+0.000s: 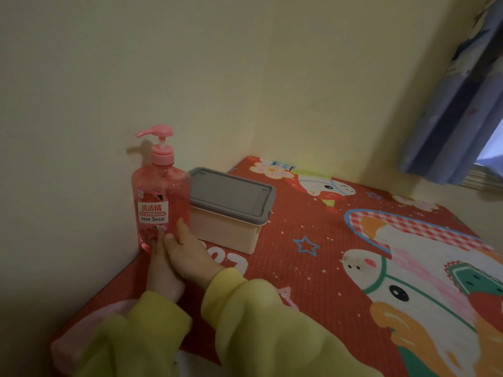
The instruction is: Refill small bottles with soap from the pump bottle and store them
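A pink pump bottle (160, 202) of soap stands upright on the red mat, close to the left wall. Both my hands reach to its base from the front. My left hand (160, 270) lies low with straight fingers whose tips touch the bottom of the bottle. My right hand (190, 254) lies partly over the left one, its thumb pointing up against the bottle's lower right side and a fingertip on its front. Neither hand wraps round the bottle. No small bottles show in this view.
A beige storage box with a shut grey lid (231, 197) stands right beside the bottle. The red cartoon-print mat (326, 240) covers the table, which sits in a wall corner. A blue curtain (457, 110) hangs at the far right.
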